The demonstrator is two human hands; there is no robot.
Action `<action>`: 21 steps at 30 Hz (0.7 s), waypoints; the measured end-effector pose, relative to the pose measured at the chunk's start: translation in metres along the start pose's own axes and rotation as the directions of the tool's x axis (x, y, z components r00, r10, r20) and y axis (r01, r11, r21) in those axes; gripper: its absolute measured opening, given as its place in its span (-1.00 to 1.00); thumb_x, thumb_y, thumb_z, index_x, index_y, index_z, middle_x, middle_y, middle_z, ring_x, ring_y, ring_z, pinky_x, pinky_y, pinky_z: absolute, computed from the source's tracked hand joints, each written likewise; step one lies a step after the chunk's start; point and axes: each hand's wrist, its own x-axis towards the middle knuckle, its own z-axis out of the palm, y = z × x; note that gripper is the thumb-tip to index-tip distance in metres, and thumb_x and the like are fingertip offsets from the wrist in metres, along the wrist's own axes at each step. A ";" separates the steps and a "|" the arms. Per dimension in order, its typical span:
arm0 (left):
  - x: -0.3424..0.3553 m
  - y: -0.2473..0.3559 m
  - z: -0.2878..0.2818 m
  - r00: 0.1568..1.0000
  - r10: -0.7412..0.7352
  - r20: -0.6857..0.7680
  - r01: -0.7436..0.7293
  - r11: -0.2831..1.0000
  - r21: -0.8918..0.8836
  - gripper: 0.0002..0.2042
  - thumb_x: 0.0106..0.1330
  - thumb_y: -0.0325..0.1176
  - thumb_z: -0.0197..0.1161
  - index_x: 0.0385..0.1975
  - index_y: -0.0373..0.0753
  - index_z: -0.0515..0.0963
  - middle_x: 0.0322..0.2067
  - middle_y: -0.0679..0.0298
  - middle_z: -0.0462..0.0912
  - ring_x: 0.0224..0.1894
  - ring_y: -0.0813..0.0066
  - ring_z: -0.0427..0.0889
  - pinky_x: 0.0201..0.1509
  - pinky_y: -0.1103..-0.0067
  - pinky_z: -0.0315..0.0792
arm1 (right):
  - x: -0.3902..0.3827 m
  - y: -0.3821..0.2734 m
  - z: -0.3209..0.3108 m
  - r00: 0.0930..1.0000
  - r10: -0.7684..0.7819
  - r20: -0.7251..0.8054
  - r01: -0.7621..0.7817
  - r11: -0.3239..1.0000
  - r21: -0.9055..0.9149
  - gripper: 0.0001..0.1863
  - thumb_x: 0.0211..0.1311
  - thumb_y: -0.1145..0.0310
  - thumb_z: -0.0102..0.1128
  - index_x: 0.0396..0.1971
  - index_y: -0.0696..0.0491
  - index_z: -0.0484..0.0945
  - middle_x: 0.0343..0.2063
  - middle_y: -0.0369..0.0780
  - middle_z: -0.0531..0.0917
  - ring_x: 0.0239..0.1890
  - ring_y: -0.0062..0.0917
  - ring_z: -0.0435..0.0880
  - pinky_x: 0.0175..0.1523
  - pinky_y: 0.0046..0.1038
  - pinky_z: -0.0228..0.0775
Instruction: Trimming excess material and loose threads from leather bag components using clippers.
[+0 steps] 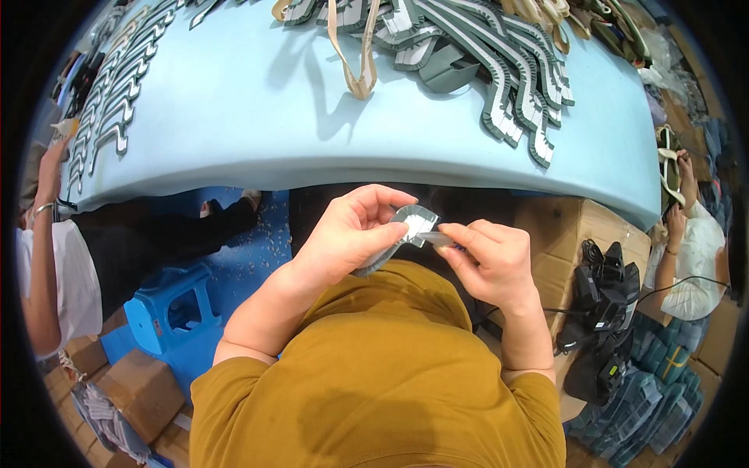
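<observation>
In front of my chest, my left hand (355, 228) is closed with thumb and fingers on a curved grey-green fabric piece (373, 264). That piece has a white inner face and a notched, folded rim, and its lower end hangs below my fingers. My right hand (493, 257) pinches a small grey pointed tool (437, 238). The tip lies against the white face of the piece, close to its right edge. My fingers cover the rest of the tool, so I cannot make out its exact kind.
A pile of similar strips (499, 70) lies on the light blue table (234, 117), with a beige strap loop (359, 82) beside it. More strips (117, 117) line the left. A blue stool (168, 308), a cardboard box (546, 226) and black gear (605, 296) stand nearby. People sit at both sides.
</observation>
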 end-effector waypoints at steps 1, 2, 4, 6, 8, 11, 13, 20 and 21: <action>0.000 0.001 0.000 1.000 0.001 0.001 -0.001 1.000 0.001 -0.72 0.12 -0.53 0.19 -0.14 -0.31 0.46 -0.31 0.33 0.56 -0.28 0.70 0.49 -0.16 0.74 0.37 | 0.000 0.002 0.001 0.997 0.065 -0.041 -0.061 0.994 0.085 -0.75 -0.20 0.45 0.33 -0.39 0.04 0.57 -0.69 -0.29 0.46 -0.70 -0.53 0.45 -0.62 -0.56 0.27; 0.001 0.003 0.000 1.000 -0.006 -0.007 0.006 1.000 -0.011 -0.72 0.12 -0.53 0.19 -0.13 -0.31 0.46 -0.30 0.32 0.56 -0.28 0.70 0.50 -0.16 0.73 0.38 | -0.001 0.004 0.002 0.988 0.133 -0.076 -0.118 0.978 0.172 -0.76 -0.18 0.46 0.32 -0.39 0.05 0.57 -0.67 -0.28 0.48 -0.70 -0.55 0.46 -0.61 -0.57 0.29; 0.002 0.006 0.000 1.000 -0.010 -0.013 0.009 1.000 -0.020 -0.72 0.12 -0.54 0.18 -0.13 -0.31 0.46 -0.29 0.31 0.56 -0.27 0.69 0.50 -0.15 0.72 0.38 | 0.001 0.002 0.001 0.938 0.347 0.002 -0.302 0.814 0.497 -0.77 -0.03 0.45 0.26 -0.31 0.13 0.51 -0.56 -0.32 0.49 -0.55 -0.73 0.44 -0.47 -0.65 0.29; 0.003 0.010 0.002 1.000 -0.004 -0.008 0.004 1.000 -0.013 -0.72 0.13 -0.55 0.17 -0.12 -0.32 0.45 -0.29 0.30 0.56 -0.26 0.66 0.51 -0.13 0.70 0.39 | 0.001 0.009 0.002 0.868 0.473 0.153 -0.439 0.583 0.684 -0.72 0.04 0.41 0.23 -0.25 0.16 0.42 -0.48 -0.37 0.45 -0.40 -0.80 0.34 -0.30 -0.71 0.24; 0.003 0.007 0.006 0.999 0.033 0.040 -0.029 0.996 -0.088 -0.71 0.14 -0.56 0.17 -0.10 -0.32 0.43 -0.28 0.29 0.56 -0.23 0.64 0.51 -0.12 0.70 0.39 | 0.008 0.003 0.005 0.845 0.450 0.288 -0.511 0.521 0.684 -0.75 0.09 0.38 0.19 -0.27 0.16 0.41 -0.44 -0.39 0.46 -0.40 -0.78 0.35 -0.29 -0.69 0.24; 0.000 0.015 0.018 0.994 -0.026 0.106 0.024 1.000 0.020 -0.60 0.19 -0.52 0.16 0.04 -0.31 0.28 -0.30 0.32 0.52 -0.27 0.71 0.47 -0.22 0.75 0.38 | 0.013 -0.007 0.011 0.792 0.359 0.494 -0.549 0.066 0.833 -0.86 0.16 0.33 0.15 -0.45 0.08 0.46 -0.59 -0.42 0.45 -0.57 -0.85 0.31 -0.50 -0.74 0.10; -0.008 0.030 0.016 0.979 -0.092 0.184 0.054 0.978 0.202 -0.52 0.19 -0.46 0.17 0.10 -0.29 0.20 -0.44 0.39 0.46 -0.46 0.76 0.37 -0.40 0.77 0.27 | 0.011 -0.001 0.006 0.785 0.446 0.430 -0.463 -0.040 0.885 -0.91 0.08 0.45 0.12 -0.48 0.07 0.40 -0.75 -0.41 0.31 -0.80 -0.81 0.13 -0.72 -0.69 -0.10; -0.010 0.125 0.023 0.902 0.218 0.373 -0.432 0.460 0.776 -0.69 0.04 -0.42 0.32 -0.17 -0.23 0.54 -0.47 0.20 0.55 -0.45 0.38 0.53 -0.37 0.59 0.39 | -0.001 0.030 -0.022 0.809 0.552 0.204 -0.302 0.092 0.949 -0.84 0.21 0.40 -0.02 -0.48 0.16 0.44 -0.80 -0.37 0.27 -0.82 -0.73 0.17 -0.71 -0.69 -0.03; -0.003 0.143 0.026 0.916 0.218 0.337 -0.398 0.392 0.829 -0.72 0.04 -0.43 0.32 -0.21 -0.23 0.55 -0.47 0.20 0.55 -0.48 0.38 0.51 -0.41 0.60 0.37 | -0.004 0.033 -0.027 0.794 0.585 0.169 -0.276 0.098 0.956 -0.83 0.21 0.40 -0.03 -0.48 0.17 0.45 -0.80 -0.37 0.27 -0.82 -0.73 0.17 -0.71 -0.69 -0.03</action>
